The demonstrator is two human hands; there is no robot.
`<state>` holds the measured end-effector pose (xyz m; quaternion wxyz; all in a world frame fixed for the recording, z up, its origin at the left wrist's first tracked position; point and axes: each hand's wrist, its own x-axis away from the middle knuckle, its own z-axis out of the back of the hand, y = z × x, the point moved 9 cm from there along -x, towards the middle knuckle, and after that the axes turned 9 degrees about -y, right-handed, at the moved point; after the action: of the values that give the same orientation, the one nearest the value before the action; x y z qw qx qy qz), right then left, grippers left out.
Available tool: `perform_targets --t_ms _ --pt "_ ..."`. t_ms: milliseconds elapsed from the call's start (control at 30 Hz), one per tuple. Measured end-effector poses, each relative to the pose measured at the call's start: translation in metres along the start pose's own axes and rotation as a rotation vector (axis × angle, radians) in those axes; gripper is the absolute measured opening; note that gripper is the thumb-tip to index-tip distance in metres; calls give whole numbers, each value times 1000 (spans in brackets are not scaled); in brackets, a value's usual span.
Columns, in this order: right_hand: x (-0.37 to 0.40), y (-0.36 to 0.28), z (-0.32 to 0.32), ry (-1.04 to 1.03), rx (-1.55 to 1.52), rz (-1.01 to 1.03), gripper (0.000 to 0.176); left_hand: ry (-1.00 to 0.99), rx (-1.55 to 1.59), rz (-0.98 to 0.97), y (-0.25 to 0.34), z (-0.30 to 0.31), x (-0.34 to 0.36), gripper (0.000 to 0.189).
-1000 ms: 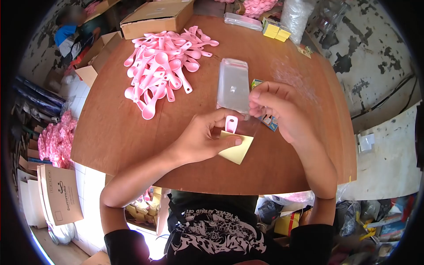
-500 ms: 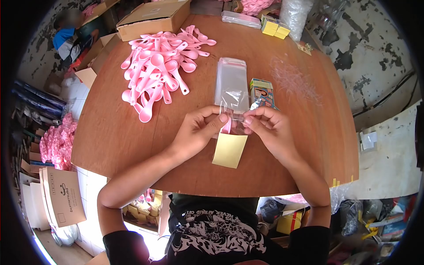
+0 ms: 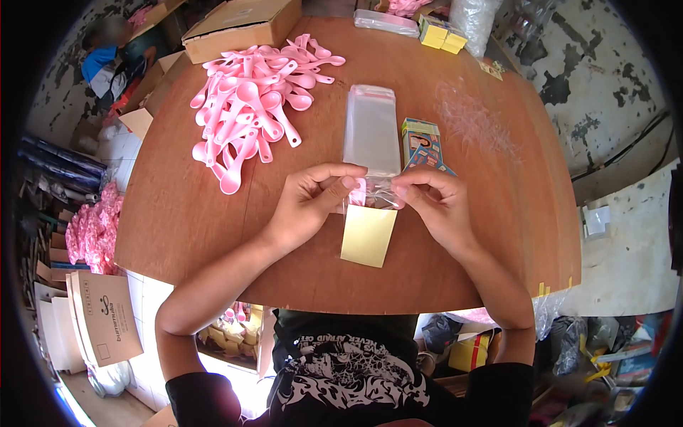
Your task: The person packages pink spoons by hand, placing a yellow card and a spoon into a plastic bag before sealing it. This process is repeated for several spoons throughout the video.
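Pinching apparently clear plastic, left hand and right hand are over a wooden table, peeling wall beyond.

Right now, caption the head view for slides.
Left hand and right hand on clear plastic with a yellow card, pink spoons beyond.

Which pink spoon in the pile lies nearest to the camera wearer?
The spoon at the near tip of the pile: its bowl points this way, and no other spoon there comes so close.

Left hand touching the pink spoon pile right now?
No, bare tabletop shows between the pink spoon pile and the left hand.
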<state>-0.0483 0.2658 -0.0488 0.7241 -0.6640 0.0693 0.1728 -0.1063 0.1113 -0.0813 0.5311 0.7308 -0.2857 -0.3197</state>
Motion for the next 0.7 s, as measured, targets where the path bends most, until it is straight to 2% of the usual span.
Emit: perform_targets --t_ms 300,367,500,600,633,700 --pt "1 -11 -4 -44 140 63 21 -65 -2 3 -2 -1 2 20" --pt "1 -11 -5 -44 137 57 21 -48 -24 -56 2 0 2 18" --pt "2 -10 -5 -54 151 32 19 -45 -12 -38 2 1 2 19" --pt "3 -16 -4 -83 248 75 16 -128 162 -9 -2 0 2 19" --pt "3 -16 -7 -82 248 75 16 -148 208 -12 -1 -1 3 16" --pt "3 -12 -10 -23 60 57 11 -167 253 -16 2 -3 3 13"
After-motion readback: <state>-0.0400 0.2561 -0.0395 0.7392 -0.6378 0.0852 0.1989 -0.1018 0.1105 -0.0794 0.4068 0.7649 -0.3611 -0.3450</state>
